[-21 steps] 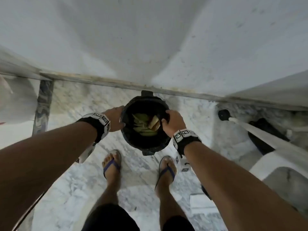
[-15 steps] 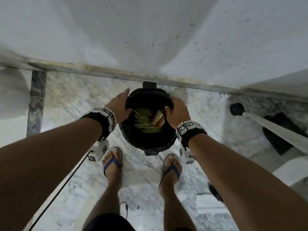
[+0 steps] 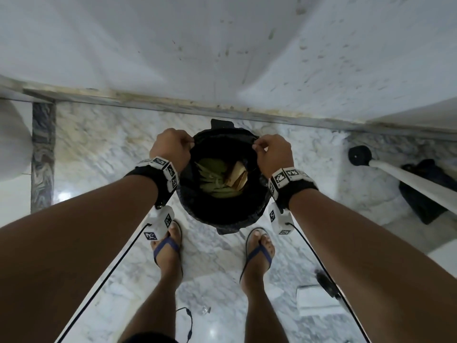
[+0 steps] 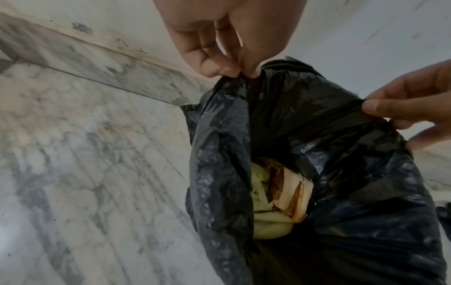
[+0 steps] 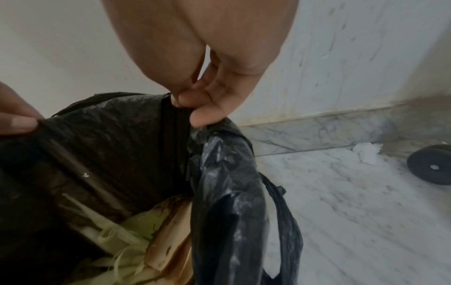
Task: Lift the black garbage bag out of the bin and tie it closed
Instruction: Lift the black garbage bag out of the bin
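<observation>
On the veined white marble floor (image 3: 99, 149), close to the grey stone skirting of the wall, a round bin (image 3: 223, 229) is seen from the head view, lined with the black garbage bag (image 3: 222, 209); green leafy scraps (image 3: 212, 169) and brown card pieces (image 3: 236, 175) lie inside. The bag's rim is pinched at its far-left side by the left hand (image 3: 170, 149) and at its far-right side by the right hand (image 3: 273, 154), each grip narrow and holding thin film.

From the left wrist, the left hand (image 4: 227, 38) is shown with thumb and finger closed on a gathered fold of glossy, crinkled plastic (image 4: 341, 173), stretched taut toward the right hand (image 4: 412, 113).

From the right wrist, the right hand (image 5: 202, 77) is seen nipping a creased fold of the bag (image 5: 227, 192); pale stringy husks (image 5: 117, 237) sit below, and a black castor wheel (image 5: 431, 166) rests on the floor by the skirting.
</observation>
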